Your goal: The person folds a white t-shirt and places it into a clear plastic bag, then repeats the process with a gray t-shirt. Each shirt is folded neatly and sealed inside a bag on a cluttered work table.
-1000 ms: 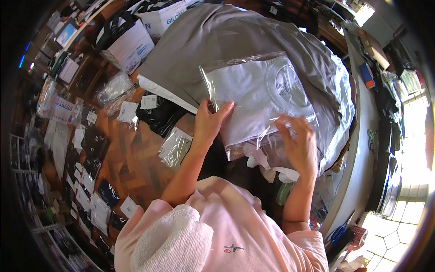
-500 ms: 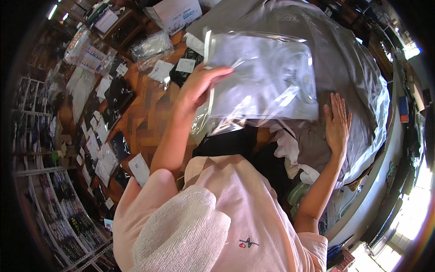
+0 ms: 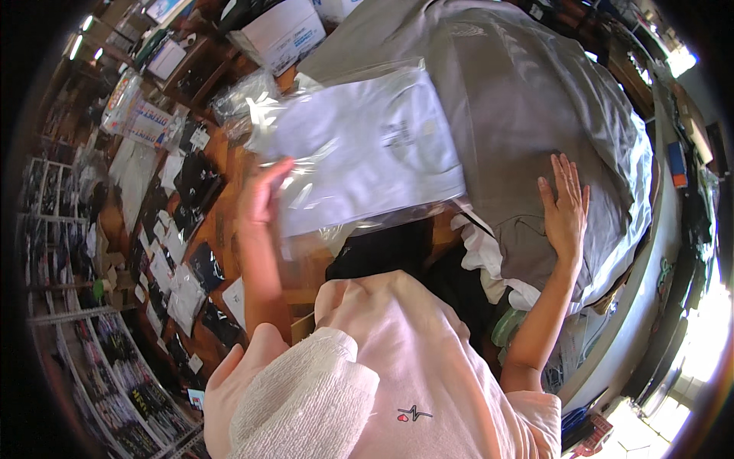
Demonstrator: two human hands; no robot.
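Observation:
My left hand (image 3: 264,191) grips the left edge of a clear plastic bag, slightly blurred by motion, its thumb on top of the film. Inside the bag lies a folded white T-shirt (image 3: 359,145) with small dark print near its collar. The bagged shirt is raised and tilted, with its right end over the grey cloth (image 3: 505,115) that covers a large surface before me. Flat on that cloth, at the right, rests my right hand (image 3: 566,206), its fingers stretched out and nothing in them.
Several packaged garments (image 3: 183,291) lie on the wooden floor at the left, beside shelves (image 3: 130,375) of stacked items. A white cardboard box (image 3: 283,38) stands at the far left of the cloth. White fabric (image 3: 482,256) hangs at the near edge.
My left hand has carried the bagged T-shirt leftward and tilted it, baring more of the grey cloth. The right hand stays on the cloth in nearly the same place.

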